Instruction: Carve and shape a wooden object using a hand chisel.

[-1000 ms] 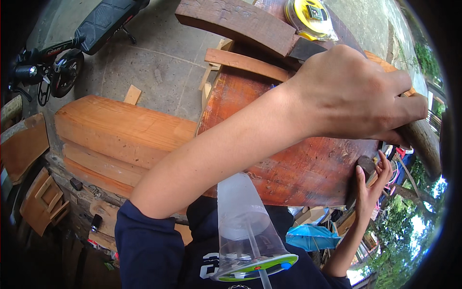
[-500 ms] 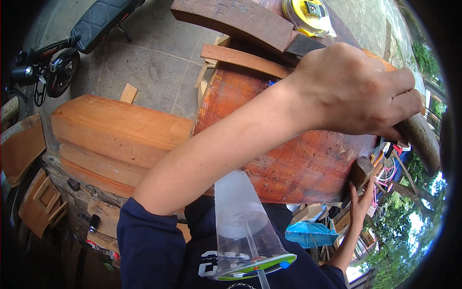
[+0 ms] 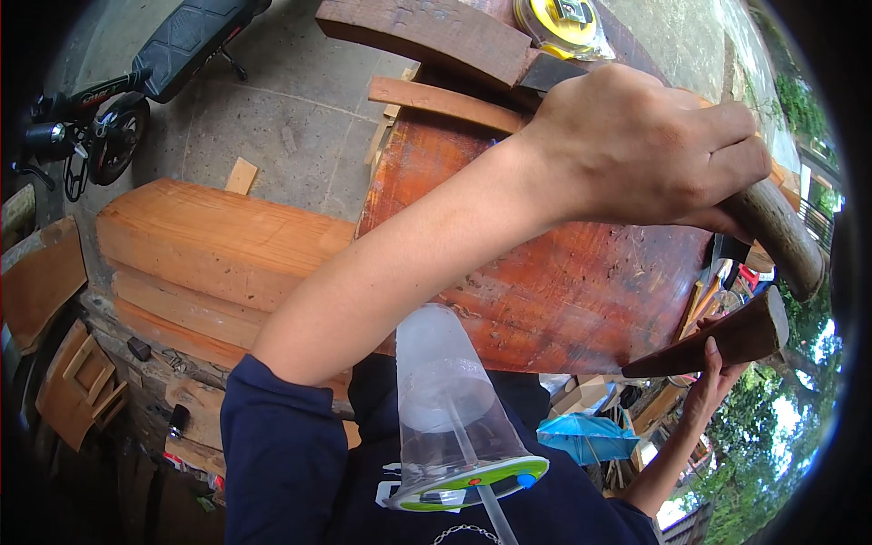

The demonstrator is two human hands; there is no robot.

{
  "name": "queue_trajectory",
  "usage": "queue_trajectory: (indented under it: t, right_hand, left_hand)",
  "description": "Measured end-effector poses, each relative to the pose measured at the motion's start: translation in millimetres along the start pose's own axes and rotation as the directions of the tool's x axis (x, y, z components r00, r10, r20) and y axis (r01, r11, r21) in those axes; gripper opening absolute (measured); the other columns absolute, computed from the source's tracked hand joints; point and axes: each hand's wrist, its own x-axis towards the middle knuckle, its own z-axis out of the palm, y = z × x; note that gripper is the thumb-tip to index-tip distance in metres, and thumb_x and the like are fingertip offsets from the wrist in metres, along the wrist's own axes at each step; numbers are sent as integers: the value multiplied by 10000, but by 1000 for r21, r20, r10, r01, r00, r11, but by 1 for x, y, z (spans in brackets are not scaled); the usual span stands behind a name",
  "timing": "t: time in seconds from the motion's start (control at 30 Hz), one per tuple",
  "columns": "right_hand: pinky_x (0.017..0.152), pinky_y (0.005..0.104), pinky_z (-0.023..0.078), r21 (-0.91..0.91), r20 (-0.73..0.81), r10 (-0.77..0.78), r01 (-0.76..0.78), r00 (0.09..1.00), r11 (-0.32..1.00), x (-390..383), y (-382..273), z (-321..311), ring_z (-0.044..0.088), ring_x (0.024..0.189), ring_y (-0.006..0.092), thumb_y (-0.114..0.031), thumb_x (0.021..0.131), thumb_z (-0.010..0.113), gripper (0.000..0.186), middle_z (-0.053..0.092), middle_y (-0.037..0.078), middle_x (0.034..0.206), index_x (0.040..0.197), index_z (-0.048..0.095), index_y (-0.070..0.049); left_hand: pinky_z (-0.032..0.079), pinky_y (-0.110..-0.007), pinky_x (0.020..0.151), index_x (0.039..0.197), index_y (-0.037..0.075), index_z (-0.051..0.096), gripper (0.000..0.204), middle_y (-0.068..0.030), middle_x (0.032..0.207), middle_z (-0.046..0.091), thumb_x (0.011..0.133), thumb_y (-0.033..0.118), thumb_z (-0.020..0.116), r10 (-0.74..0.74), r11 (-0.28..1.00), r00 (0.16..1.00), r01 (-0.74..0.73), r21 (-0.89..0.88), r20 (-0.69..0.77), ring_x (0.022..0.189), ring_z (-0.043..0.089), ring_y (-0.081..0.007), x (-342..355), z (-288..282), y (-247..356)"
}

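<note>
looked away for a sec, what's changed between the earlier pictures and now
The right hand has swung the upper end of the dark wood piece rightward, out past the table, so its long side now shows. The left hand still grips the handle; the planks stayed put.

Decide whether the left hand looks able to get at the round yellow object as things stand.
Probably not right away: the left hand grips a wooden handle and would have to let go first. Otherwise the way to the round yellow object looks free.
</note>
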Motion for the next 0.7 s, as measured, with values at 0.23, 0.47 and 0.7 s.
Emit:
queue_trajectory:
  t: [0.23, 0.47, 0.7]
  right_hand:
    - [928, 396, 537, 151, -16, -62, 64, 998, 987, 3, -18, -9, 669, 970, 242, -189, 828, 774, 583, 667, 156, 1128, 1318, 543, 29]
    - [710, 354, 612, 396, -105, -133, 164, 985, 904, 14, -72, -25, 649, 836, 234, -297, 899, 720, 704, 591, 220, 1164, 1417, 389, 46]
    - [763, 282, 548, 503, -113, -104, 147, 988, 851, 19, -107, -44, 555, 868, 211, -448, 1058, 442, 670, 531, 164, 961, 1495, 316, 44]
  left_hand:
    - [532, -302, 533, 1037, 162, 606, 443, 10, 905, 610, 795, 491, 778, 10, 1000, 998, -9, -26, 59, 682, 708, -159, 0, -7, -2]
    - [527, -305, 538, 1138, 131, 599, 501, -7, 916, 624, 824, 476, 783, -2, 1000, 994, -1, 22, 113, 642, 677, -170, 2, -10, -3]
    - [528, -312, 506, 1187, 127, 595, 526, -26, 886, 618, 840, 481, 770, -21, 999, 994, 24, -30, 103, 614, 680, -198, 12, -8, -6]
